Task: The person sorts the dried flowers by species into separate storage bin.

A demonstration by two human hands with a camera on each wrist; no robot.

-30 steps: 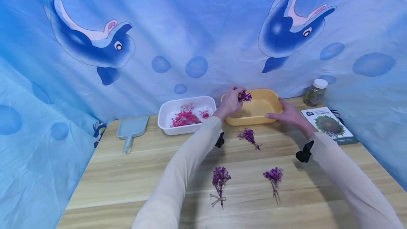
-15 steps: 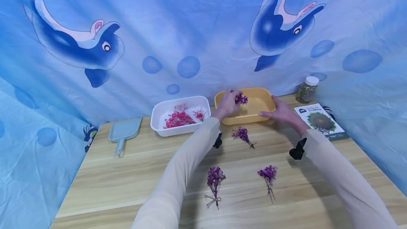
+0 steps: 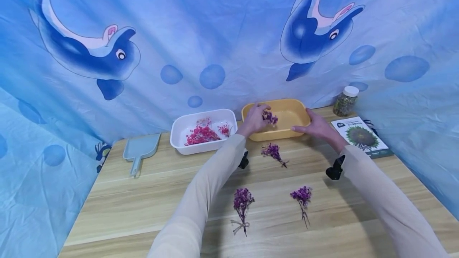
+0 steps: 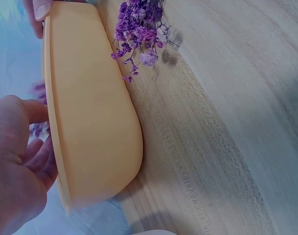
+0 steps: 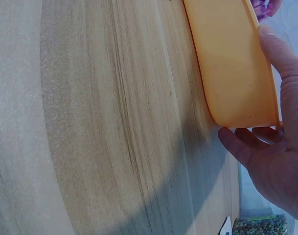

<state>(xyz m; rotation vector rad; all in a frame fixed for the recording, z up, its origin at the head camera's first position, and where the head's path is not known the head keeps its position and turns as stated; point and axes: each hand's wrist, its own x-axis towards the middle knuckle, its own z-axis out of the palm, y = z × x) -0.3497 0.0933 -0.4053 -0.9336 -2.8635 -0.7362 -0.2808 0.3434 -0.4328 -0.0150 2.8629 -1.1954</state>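
At the back of the table, my left hand (image 3: 254, 120) reaches over the left end of the yellow basin (image 3: 277, 134). Its fingers pinch a small bunch of purple dried flowers (image 3: 270, 118), whose heads hang inside the basin; the stems are hidden by the hand. In the left wrist view the basin wall (image 4: 90, 112) covers the fingertips and most of this bunch. My right hand (image 3: 317, 124) grips the basin's right end, thumb on the near rim and fingers round the outer wall, as the right wrist view shows. Just in front of the basin lies another purple bunch (image 3: 272, 152).
Two more purple bunches, one left (image 3: 243, 202) and one right (image 3: 302, 196), lie nearer the front. A white basin (image 3: 175, 140) with red and pink dried flowers stands left, beside a light-blue dustpan (image 3: 141, 146). At right are a lidded jar (image 3: 345, 102) and a sunflower-printed box (image 3: 360, 134).
My left hand has lowered the purple bunch further into the yellow basin, and its flower heads now tip downward. The right hand keeps its grip. The head view shifted slightly earlier on.
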